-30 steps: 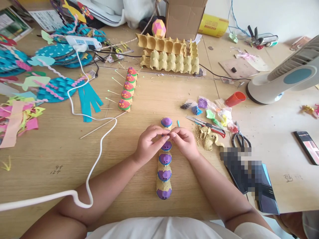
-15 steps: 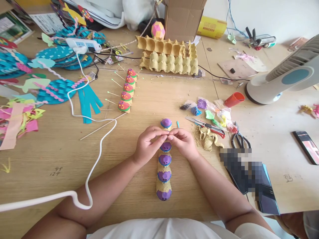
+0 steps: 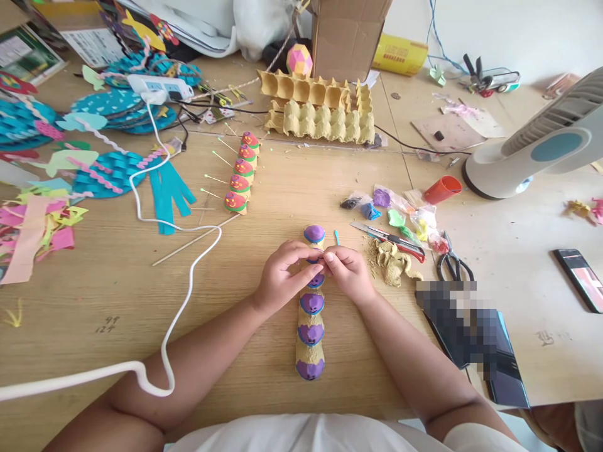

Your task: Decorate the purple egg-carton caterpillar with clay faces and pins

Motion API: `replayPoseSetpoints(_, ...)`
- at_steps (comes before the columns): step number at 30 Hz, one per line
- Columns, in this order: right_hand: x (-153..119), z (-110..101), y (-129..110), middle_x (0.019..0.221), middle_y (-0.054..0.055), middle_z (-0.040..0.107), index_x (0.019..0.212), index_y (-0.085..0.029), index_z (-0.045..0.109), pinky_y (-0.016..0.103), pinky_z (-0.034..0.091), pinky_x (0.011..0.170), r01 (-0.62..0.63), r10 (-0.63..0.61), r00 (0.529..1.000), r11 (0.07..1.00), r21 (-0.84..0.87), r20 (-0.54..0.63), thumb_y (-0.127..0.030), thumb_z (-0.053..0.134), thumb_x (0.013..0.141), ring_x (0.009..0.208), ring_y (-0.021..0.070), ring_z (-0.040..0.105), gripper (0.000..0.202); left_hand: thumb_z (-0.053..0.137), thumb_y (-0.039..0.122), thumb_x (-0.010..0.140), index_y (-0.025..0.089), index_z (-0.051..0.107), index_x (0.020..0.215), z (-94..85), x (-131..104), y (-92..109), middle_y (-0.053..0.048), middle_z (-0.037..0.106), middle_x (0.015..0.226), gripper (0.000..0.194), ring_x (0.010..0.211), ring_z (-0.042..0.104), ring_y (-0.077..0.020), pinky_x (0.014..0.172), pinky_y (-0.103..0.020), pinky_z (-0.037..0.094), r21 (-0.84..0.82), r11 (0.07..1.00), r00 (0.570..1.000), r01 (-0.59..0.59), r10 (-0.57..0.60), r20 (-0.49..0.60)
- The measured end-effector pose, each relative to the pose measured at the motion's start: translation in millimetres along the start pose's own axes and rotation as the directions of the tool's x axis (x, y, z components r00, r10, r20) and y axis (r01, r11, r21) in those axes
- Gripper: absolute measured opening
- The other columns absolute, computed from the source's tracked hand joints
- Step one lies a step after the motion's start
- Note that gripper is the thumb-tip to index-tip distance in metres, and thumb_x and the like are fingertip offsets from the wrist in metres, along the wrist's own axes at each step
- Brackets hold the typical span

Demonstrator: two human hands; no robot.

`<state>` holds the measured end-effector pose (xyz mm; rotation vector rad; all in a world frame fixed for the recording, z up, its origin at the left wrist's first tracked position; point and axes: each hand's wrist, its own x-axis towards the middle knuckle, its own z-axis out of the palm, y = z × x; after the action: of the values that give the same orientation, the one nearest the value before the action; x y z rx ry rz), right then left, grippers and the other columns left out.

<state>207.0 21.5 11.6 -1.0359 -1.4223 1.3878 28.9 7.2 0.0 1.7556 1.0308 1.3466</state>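
Observation:
A strip of egg-carton bumps [image 3: 311,304], capped in purple with blue edges and small dark faces, lies lengthwise in front of me. Over its upper part, my left hand [image 3: 286,271] and my right hand [image 3: 347,270] meet at the fingertips. Both hands are pinched closed; anything between the fingertips is too small to make out. The fingers partly cover the second and third bumps. Right of the strip are a small blue stick [image 3: 336,237], torn carton scraps [image 3: 394,263] and a red box cutter [image 3: 400,242].
A red-and-green bump strip [image 3: 242,168] stands back left, near a white cable [image 3: 191,276]. Bags of coloured clay [image 3: 397,218], scissors [image 3: 453,260], a red cup [image 3: 443,188] and a fan [image 3: 532,150] are on the right. Egg cartons [image 3: 325,120] lie at the back.
The fingertips have shifted slightly against each other, with the right fingers more curled. The second bump shows a little more between the hands.

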Motion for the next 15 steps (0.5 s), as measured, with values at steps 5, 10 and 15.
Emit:
replayPoseSetpoints(5, 0.2, -1.1, 0.6, 0.06, 0.001, 0.06, 0.064, -0.02, 0.063, 0.027, 0.047, 0.058, 0.057, -0.056, 0.998, 0.997, -0.044, 0.029, -0.065, 0.063, 0.095, 0.057, 0.0129, 0.053, 0.055, 0.074, 0.022, 0.095, 0.022, 0.077, 0.098, -0.1, 1.4, 1.7, -0.003, 0.076, 0.096, 0.005, 0.092, 0.069, -0.016, 0.086, -0.03, 0.054, 0.029, 0.999, 0.999, -0.014, 0.015, -0.04)
replayPoseSetpoints(10, -0.3, -2.1, 3.3, 0.066, 0.001, 0.064, 0.076, -0.019, 0.071, 0.027, 0.046, 0.058, 0.057, -0.057, 0.997, 0.998, 0.015, 0.047, -0.064, 0.06, 0.097, 0.057, 0.0124, 0.052, 0.051, 0.073, 0.022, 0.095, 0.022, 0.078, 0.097, -0.3, 1.9, 0.0, -0.003, 0.074, 0.094, 0.005, 0.089, 0.068, -0.0146, 0.078, -0.027, 0.053, -0.016, 0.999, 0.995, 0.035, -0.036, -0.089)
replayPoseSetpoints(15, -1.1, 0.2, 9.1, 0.071, 0.0, 0.066, 0.092, -0.021, 0.072, 0.027, 0.049, 0.059, 0.021, -0.025, 0.999, 0.995, 0.094, 0.047, -0.06, 0.073, 0.09, 0.061, 0.0131, 0.056, 0.039, 0.074, 0.022, 0.095, 0.022, 0.079, 0.096, 0.5, 1.7, -1.4, -0.003, 0.074, 0.094, 0.005, 0.088, 0.067, -0.0139, 0.077, -0.025, 0.051, -0.069, 0.996, 0.993, 0.056, -0.062, -0.097)
